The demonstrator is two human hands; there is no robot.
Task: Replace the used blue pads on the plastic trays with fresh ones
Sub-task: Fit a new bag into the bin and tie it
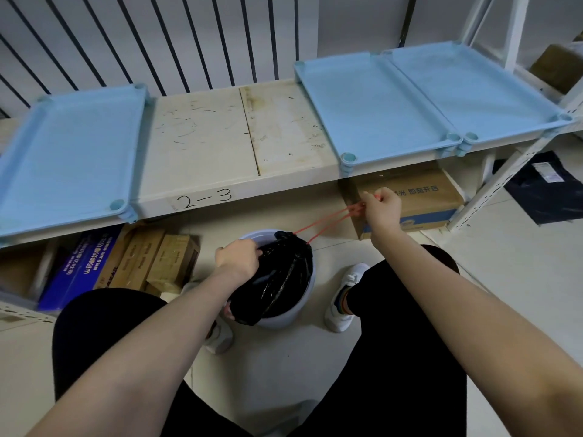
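Three plastic trays on one shelf. All are pale blue and rectangular, with raised rims and a round socket at each corner.
- Left tray: alone at the shelf's left end.
- Middle tray and right tray: side by side at the right end, rims touching.
- Tray floors are the same pale blue as the rims and faintly textured. Cannot tell whether a pad lies in any of them.

The shelf is an off-white board, scuffed and stained, with a bare stretch between the left and middle trays. One handwritten label "2-3" is on its front edge. Black bars stand behind it.

On the tiled floor, between two white shoes, sits one round bucket of pale plastic. In it is one black bag of glossy, crinkled film, its mouth gathered. One red drawstring runs in two thin, taut strands from the bag's mouth up to the right.

Hands:
- Left hand: fingers curled over the bag's gathered neck, gripping it at the bucket's rim.
- Right hand: fisted round the drawstring's loop, raised above the bucket.

Under the shelf:
- Right: one cardboard box with blue print, just behind the right hand.
- Left: one blue printed box.
- Beside the blue box: several brown cartons.
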